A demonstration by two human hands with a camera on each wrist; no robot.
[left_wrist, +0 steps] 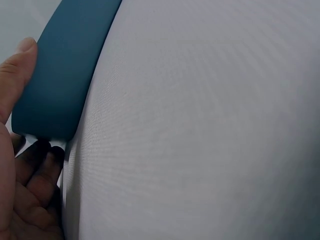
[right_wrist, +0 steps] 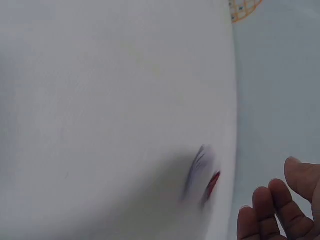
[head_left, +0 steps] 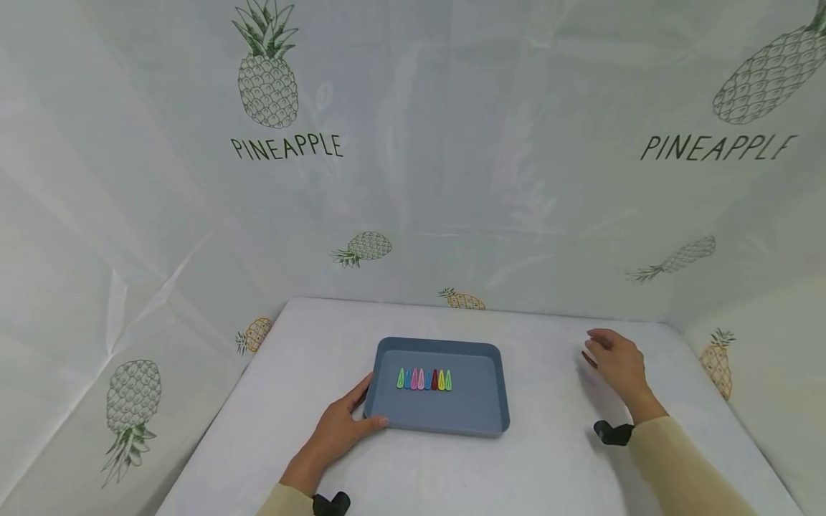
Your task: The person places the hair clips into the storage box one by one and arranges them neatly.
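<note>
A blue-grey tray [head_left: 445, 416] lies on the white table. My left hand [head_left: 342, 430] grips its near left corner, thumb on the front rim and fingers at the left side. In the left wrist view, the thumb lies against the tray's wall [left_wrist: 65, 75], with other fingers by its lower edge. Several snap hair clips [head_left: 421, 379] in green, blue, pink, red and yellow stand in a row in the tray. At the right, my right hand [head_left: 618, 363] hovers near a dark red hair clip [head_left: 589, 360], blurred in the right wrist view. Its fingers [right_wrist: 280, 200] look apart from that clip.
The white tabletop [head_left: 542, 459] spreads around the tray. A curtain [head_left: 452, 179] printed with pineapples hangs behind and at both sides. A blurred purple streak [right_wrist: 197, 170] shows beside the red clip; what it is I cannot tell. Both wrists wear black straps.
</note>
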